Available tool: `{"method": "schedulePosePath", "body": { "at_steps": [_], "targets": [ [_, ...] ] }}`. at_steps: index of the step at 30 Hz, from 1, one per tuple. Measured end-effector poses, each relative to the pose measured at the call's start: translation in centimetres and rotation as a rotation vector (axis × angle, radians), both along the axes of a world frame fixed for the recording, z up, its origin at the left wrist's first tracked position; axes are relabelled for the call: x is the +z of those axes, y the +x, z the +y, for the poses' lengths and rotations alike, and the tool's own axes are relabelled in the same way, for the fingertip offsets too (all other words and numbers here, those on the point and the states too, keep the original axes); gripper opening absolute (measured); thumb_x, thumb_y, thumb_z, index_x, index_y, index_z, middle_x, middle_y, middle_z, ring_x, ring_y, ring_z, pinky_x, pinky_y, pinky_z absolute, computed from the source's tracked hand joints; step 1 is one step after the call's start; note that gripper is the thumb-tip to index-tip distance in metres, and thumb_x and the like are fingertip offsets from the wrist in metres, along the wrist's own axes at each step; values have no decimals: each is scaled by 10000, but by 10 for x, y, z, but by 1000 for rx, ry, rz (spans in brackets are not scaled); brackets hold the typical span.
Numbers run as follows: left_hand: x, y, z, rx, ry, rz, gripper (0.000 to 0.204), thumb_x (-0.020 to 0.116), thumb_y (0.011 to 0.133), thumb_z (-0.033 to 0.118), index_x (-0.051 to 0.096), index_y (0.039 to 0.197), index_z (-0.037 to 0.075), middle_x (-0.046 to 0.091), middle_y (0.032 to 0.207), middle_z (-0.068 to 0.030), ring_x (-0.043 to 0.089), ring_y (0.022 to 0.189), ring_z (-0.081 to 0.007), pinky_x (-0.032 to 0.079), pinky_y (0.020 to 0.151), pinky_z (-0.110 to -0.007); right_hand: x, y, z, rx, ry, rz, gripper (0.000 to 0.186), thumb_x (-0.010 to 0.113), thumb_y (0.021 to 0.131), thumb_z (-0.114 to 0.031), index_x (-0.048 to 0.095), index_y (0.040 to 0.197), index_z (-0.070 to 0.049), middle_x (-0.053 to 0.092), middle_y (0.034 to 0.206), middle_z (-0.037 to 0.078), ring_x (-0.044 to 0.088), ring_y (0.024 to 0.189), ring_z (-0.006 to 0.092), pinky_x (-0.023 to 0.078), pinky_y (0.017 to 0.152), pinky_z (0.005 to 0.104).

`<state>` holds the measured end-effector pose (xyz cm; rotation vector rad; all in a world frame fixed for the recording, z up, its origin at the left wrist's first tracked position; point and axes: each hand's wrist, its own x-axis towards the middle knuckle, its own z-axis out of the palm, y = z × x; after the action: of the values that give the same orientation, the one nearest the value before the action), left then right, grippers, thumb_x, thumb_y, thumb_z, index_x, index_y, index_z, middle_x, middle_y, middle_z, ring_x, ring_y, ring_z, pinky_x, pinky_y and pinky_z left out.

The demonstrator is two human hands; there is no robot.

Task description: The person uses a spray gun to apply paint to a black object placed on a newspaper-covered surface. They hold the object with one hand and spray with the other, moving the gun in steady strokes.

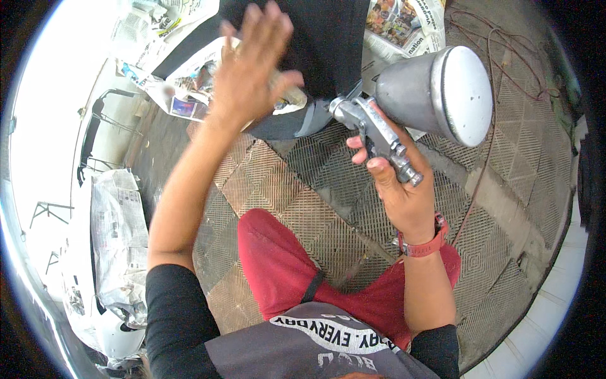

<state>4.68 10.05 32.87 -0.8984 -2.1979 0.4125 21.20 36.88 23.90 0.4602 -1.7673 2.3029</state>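
My right hand [407,196] grips a metal spray gun [379,136], fingers wrapped round its handle. A grey paint cup [410,88] with a whitish round lid sits on the gun, tilted to the right. The gun's nozzle end is close to the lower edge of a black panel [325,47], where a greyish patch [315,120] shows. My left hand [249,82] is raised over the panel's left side, slightly blurred, with fingers spread and nothing in it. It partly hides crumpled newspaper [189,82] on the panel; whether the hand touches the paper I cannot tell.
More newspaper [404,28] covers the panel's right side. A thin reddish hose [489,126] runs over the ribbed floor mats [334,183] and lies in loops at the far right. To the left, a white vehicle body [113,335] is partly wrapped in paper [120,240].
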Motion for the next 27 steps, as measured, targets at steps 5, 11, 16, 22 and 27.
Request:
{"method": "schedulePosePath", "body": {
  "at_steps": [5,11,16,22,27],
  "targets": [
    [105,-28,30,199,-159,203,933,555,1063,658,378,1717,17,322,1820,-168,250,1698,-367,102,1398,-558,3,0,0,-3,14,25,651,758,1084,-353,566,1626,-47,772,1386,162,782,1176,210,610,969,349],
    [-55,-17,12,95,-543,-138,939,653,978,689,443,1711,142,300,1844,-80,201,1718,-313,115,1391,-568,-1,1,0,-46,7,8,618,773,1078,-324,592,1605,-57,806,1297,153,795,1130,192,607,963,340],
    [-25,-17,13,-52,-304,-82,854,806,883,499,554,1629,169,437,1764,-127,346,1649,-366,226,1327,-641,-16,-4,8,-93,12,-23,580,773,1082,-312,619,1582,-61,830,1203,127,787,1106,166,598,959,328],
    [59,-37,32,113,-206,243,897,623,1039,622,389,1724,94,313,1820,-153,239,1701,-364,156,1371,-583,-35,-8,21,-83,-114,-144,539,758,1100,-286,634,1569,-51,821,1191,78,735,1082,109,583,947,294],
    [-96,-18,26,283,-574,-80,989,585,982,740,352,1759,175,274,1854,-56,208,1716,-286,140,1395,-533,-56,-11,16,-32,-113,-148,542,773,1087,-284,643,1559,-50,805,1294,111,735,1137,132,583,996,319]
  ]
}}
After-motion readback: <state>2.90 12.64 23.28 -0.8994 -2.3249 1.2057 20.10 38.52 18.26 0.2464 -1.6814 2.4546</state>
